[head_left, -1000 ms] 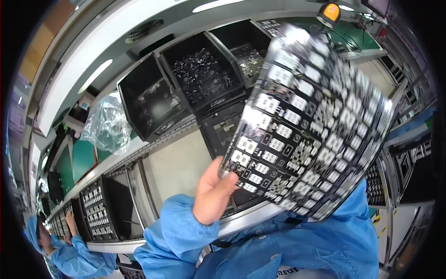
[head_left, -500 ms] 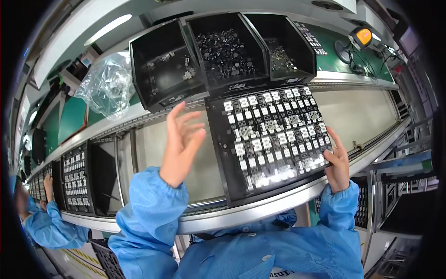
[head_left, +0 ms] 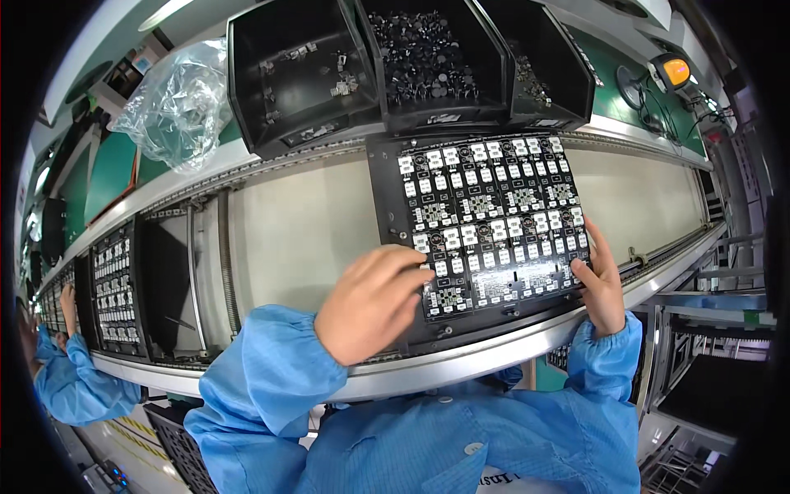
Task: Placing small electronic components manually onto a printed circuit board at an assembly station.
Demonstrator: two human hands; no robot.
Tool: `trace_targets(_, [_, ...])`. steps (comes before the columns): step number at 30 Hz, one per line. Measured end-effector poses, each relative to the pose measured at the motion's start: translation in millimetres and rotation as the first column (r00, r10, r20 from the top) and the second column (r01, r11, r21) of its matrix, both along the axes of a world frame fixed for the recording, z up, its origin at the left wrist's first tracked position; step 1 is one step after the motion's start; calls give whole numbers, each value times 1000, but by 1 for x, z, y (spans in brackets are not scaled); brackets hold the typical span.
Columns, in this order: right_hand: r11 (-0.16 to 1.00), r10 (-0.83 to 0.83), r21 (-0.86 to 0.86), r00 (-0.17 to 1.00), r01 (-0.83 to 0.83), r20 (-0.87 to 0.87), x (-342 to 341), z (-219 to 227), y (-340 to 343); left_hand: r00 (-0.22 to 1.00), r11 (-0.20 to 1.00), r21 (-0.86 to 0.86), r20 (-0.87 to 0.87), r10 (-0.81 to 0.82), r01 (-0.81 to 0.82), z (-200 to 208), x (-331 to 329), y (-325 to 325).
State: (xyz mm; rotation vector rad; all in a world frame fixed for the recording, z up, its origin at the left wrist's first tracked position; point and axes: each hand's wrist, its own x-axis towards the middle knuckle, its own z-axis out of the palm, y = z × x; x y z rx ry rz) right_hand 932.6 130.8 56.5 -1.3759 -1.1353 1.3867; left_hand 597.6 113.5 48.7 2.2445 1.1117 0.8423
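A black carrier tray (head_left: pixel 389 193) lies on the conveyor in front of me, slightly turned. It bears a panel of black circuit boards (head_left: pixel 494 206) with rows of white connectors and small parts. My right hand (head_left: pixel 603 284) grips the tray's right edge, thumb on top and fingers along the side. At the lower left of the panel is my left hand (head_left: pixel 370 300), back upward, its slightly bent fingers apart and their tips at the boards' edge. No part shows in it; its thumb is largely hidden.
Behind the tray stand three black bins: the left bin (head_left: pixel 247 82) with a few metal parts, the middle bin (head_left: pixel 494 62) full of small dark round components, the right bin (head_left: pixel 568 78) with small pieces. A clear plastic bag (head_left: pixel 181 107) lies left. Farther left, a co-worker's hand (head_left: pixel 68 309) nears another tray (head_left: pixel 115 288).
My left hand has come down from above the conveyor to the panel's lower left edge. My right hand stays on the tray's right edge. The whole view has shifted slightly.
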Motion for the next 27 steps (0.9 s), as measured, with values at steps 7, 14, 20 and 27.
trace_targets(7, [1000,0,-15,994,1,106,-1,0,-5,979,994,22,-175,-100,106,-6,12,-14])
trace_targets(14, [904,-115,311,535,-292,837,5,-1,8,927,991,-26,-353,-130,129,1,17,-17])
trace_targets(20, [713,144,268,509,-648,848,-11,14,8,894,990,-47,-425,-142,135,2,18,-16])
trace_targets(27, [544,284,224,428,-809,858,-38,-6,0,858,987,-45,-489,-159,157,4,21,-11])
